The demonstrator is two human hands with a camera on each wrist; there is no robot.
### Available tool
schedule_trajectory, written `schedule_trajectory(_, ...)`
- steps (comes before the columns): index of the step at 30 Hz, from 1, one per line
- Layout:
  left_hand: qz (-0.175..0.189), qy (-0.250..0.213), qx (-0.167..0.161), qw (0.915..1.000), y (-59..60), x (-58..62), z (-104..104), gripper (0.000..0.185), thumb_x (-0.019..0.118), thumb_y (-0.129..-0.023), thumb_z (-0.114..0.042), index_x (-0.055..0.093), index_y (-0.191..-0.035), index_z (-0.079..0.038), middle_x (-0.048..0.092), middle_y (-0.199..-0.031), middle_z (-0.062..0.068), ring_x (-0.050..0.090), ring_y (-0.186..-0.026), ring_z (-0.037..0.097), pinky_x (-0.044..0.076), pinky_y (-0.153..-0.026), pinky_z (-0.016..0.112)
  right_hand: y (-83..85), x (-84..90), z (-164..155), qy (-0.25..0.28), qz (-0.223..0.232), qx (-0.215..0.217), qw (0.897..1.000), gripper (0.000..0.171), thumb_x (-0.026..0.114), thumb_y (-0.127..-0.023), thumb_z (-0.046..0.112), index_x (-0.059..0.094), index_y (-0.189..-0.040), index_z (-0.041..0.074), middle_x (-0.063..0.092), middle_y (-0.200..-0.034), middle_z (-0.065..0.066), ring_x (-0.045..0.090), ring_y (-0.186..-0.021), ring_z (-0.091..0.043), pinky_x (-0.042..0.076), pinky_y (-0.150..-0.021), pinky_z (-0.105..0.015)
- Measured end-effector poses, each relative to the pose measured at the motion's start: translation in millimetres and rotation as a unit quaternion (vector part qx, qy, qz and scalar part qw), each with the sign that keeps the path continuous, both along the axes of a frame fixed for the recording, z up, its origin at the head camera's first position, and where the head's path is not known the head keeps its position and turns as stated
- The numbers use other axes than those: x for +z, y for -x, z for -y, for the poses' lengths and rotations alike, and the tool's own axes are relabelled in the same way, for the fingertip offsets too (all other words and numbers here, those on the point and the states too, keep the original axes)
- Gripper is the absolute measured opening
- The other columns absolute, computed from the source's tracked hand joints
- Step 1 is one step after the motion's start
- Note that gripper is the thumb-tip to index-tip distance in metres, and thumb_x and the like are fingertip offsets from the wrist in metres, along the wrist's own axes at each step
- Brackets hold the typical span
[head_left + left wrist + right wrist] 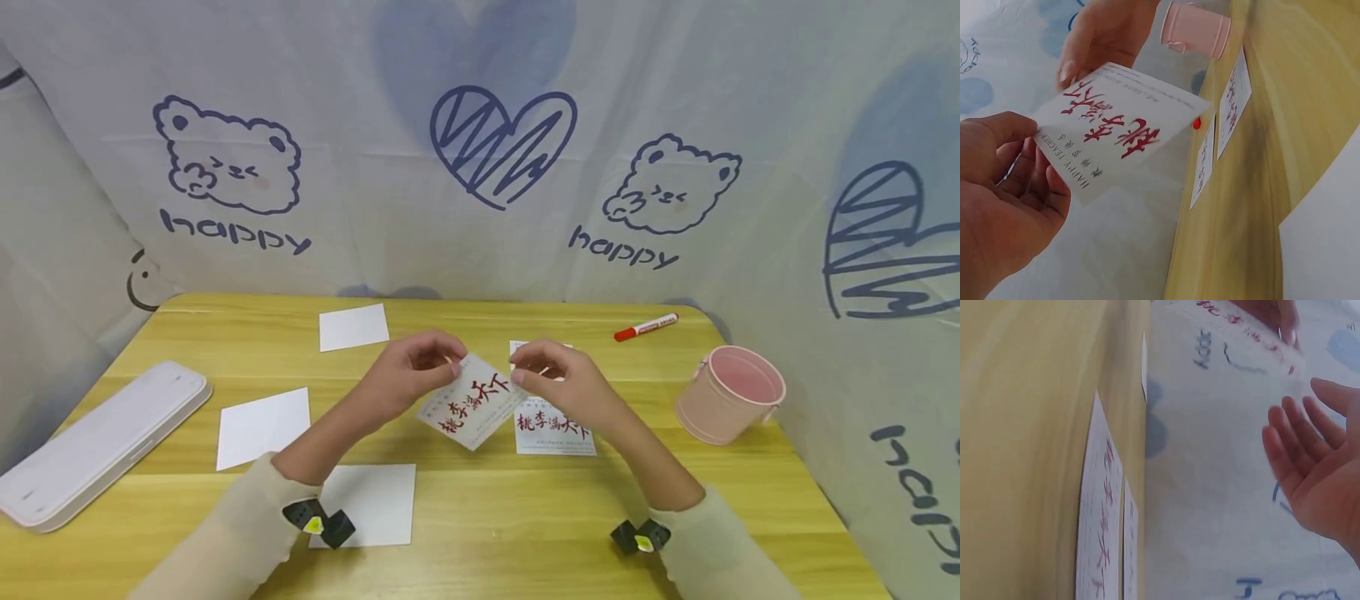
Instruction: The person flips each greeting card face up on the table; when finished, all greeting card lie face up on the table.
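My left hand (412, 371) pinches a thin printed card (474, 404) by its edge between thumb and fingers, above the table. The card is tilted and bears large red Chinese characters with small print around them; in the left wrist view "HAPPY TEACHER" is readable. Close to the card's other end is my right hand (558, 379). Its fingers (1297, 437) and thumb are apart in the right wrist view, with nothing between them. Below that hand lies a similar printed card (555, 437). Another printed card (517, 346) behind it is partly hidden by the right hand.
Three blank white cards lie on the left: one far back (354, 327), one in the middle (262, 427), one near the left forearm (375, 504). A long white case (105, 442) sits at the left edge. At right are a red marker (647, 327) and a pink bucket (727, 400).
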State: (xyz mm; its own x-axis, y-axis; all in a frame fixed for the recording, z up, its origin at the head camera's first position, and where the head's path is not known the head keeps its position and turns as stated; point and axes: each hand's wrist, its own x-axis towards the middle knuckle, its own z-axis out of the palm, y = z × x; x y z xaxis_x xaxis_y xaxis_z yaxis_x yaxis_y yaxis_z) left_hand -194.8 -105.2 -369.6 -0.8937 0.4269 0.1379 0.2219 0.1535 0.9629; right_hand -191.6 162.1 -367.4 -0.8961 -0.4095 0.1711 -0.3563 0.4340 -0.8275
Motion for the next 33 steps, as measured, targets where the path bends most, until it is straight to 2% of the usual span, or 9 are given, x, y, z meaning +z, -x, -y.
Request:
schedule_trajectory(4,-0.002,0.021,-0.021,0.9996,-6.8,-1.3,-7,0.019,0.065,-0.096,-0.01,0.068,-0.115,-0.01,0.068,-0.102,0.009,0.063,-0.086,0.023,0.054,-0.073,0.029,-9.1,0.9,13,0.017,-0.006,0.027,0.999,0.033,0.069,-0.097,0.021,0.063,-0.129,0.016,0.07,-0.106,-0.001,0.067,-0.092,-0.018,0.055,-0.079,-0.031)
schedule_trajectory(7,-0.001,0.019,-0.03,0.9994,-9.4,-2.4,-11,0.023,0.064,-0.096,-0.009,0.066,-0.118,-0.01,0.065,-0.104,0.008,0.061,-0.087,0.022,0.053,-0.072,0.027,-13.7,1.3,18,0.027,-0.011,0.032,0.999,0.037,0.069,-0.097,0.016,0.061,-0.133,0.015,0.071,-0.103,-0.004,0.067,-0.087,-0.019,0.055,-0.074,-0.028)
schedule_trajectory(12,0.009,0.014,-0.029,0.9994,-5.8,-1.9,-7,0.028,0.065,-0.097,-0.013,0.062,-0.125,-0.011,0.065,-0.11,0.009,0.062,-0.09,0.023,0.054,-0.076,0.029,-10.6,0.8,14,0.031,-0.025,0.008,0.999,0.032,0.067,-0.098,0.015,0.066,-0.13,0.017,0.071,-0.108,-0.003,0.066,-0.085,-0.02,0.056,-0.072,-0.027)
schedule_trajectory(17,0.014,0.022,-0.013,0.9996,6.7,0.1,6,0.026,0.066,-0.098,-0.016,0.065,-0.122,-0.007,0.066,-0.113,0.011,0.064,-0.095,0.027,0.054,-0.081,0.03,-0.9,2.7,3,0.064,-0.011,-0.073,0.995,0.027,0.066,-0.098,0.016,0.067,-0.125,0.015,0.067,-0.111,-0.006,0.066,-0.088,-0.021,0.057,-0.075,-0.026)
schedule_trajectory(19,0.019,0.029,-0.004,0.9994,11.5,0.0,10,0.024,0.066,-0.097,-0.015,0.066,-0.12,-0.007,0.067,-0.114,0.01,0.064,-0.097,0.029,0.054,-0.084,0.032,4.0,2.3,1,0.083,0.003,-0.089,0.993,0.027,0.066,-0.098,0.015,0.066,-0.125,0.013,0.065,-0.111,-0.009,0.067,-0.088,-0.021,0.058,-0.077,-0.028)
schedule_trajectory(23,0.018,0.049,0.012,0.9985,20.8,-1.2,16,0.022,0.066,-0.096,-0.013,0.067,-0.118,-0.008,0.068,-0.113,0.009,0.065,-0.099,0.03,0.054,-0.088,0.037,14.0,-1.8,0,0.115,0.037,-0.087,0.989,0.029,0.066,-0.097,0.012,0.063,-0.125,0.01,0.063,-0.11,-0.012,0.069,-0.087,-0.023,0.059,-0.08,-0.032)
schedule_trajectory(27,0.024,0.054,0.018,0.9981,34.5,-4.1,17,0.025,0.065,-0.097,-0.012,0.066,-0.121,-0.007,0.068,-0.114,0.011,0.066,-0.097,0.025,0.054,-0.089,0.039,28.8,-9.5,1,0.115,0.052,-0.088,0.988,0.029,0.069,-0.094,0.01,0.063,-0.123,0.008,0.065,-0.106,-0.011,0.069,-0.086,-0.021,0.059,-0.079,-0.03)
schedule_trajectory(30,0.037,0.058,0.025,0.9973,46.8,-8.9,19,0.027,0.064,-0.097,-0.013,0.065,-0.123,-0.007,0.067,-0.113,0.011,0.066,-0.099,0.028,0.054,-0.091,0.044,44.0,-16.4,4,0.087,0.045,-0.082,0.992,0.031,0.07,-0.094,0.011,0.063,-0.124,0.008,0.068,-0.103,-0.011,0.067,-0.086,-0.02,0.058,-0.08,-0.032)
schedule_trajectory(33,0.046,0.076,0.031,0.9956,59.5,-13.7,22,0.027,0.064,-0.098,-0.015,0.066,-0.123,-0.008,0.067,-0.11,0.011,0.065,-0.102,0.032,0.051,-0.095,0.051,59.6,-23.0,6,0.054,0.039,-0.067,0.996,0.033,0.07,-0.094,0.011,0.063,-0.127,0.007,0.069,-0.103,-0.012,0.066,-0.088,-0.024,0.058,-0.082,-0.041)
